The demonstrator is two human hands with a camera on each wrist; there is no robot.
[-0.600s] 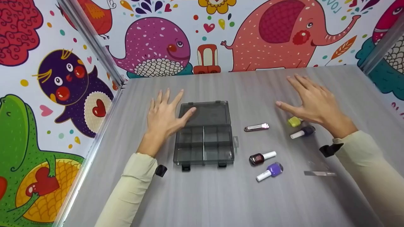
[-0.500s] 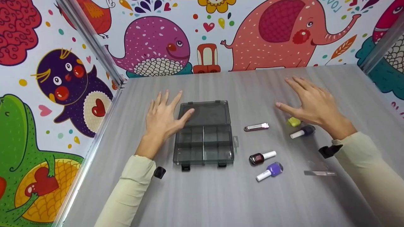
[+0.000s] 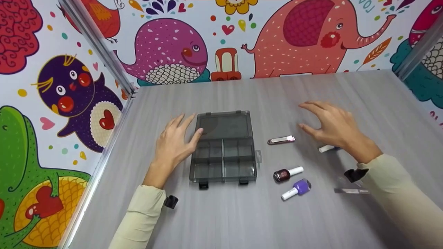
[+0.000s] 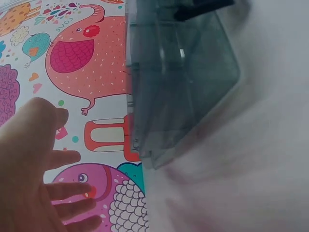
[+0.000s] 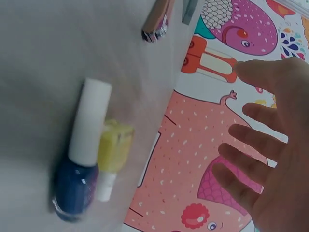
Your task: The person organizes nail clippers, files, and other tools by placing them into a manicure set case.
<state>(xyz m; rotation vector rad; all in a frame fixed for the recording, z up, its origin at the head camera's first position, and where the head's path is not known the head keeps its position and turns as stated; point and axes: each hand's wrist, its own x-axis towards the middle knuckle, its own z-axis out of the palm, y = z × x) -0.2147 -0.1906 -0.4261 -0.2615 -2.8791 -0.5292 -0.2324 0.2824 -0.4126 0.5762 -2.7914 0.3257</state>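
Left hand (image 3: 173,141) and right hand (image 3: 334,127) are released; the dark-blue bottle (image 5: 76,183) lies crosswise, white cap (image 3: 326,148) pointing left.

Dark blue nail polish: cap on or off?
On: right wrist view shows the dark blue nail polish with its white cap seated, no gap visible.

On my head feed I make out teal letters (image 3: 366,4), apparently "LOV", cut off at the top, on the wall (image 3: 266,14) above the elephant's trunk (image 3: 367,40).
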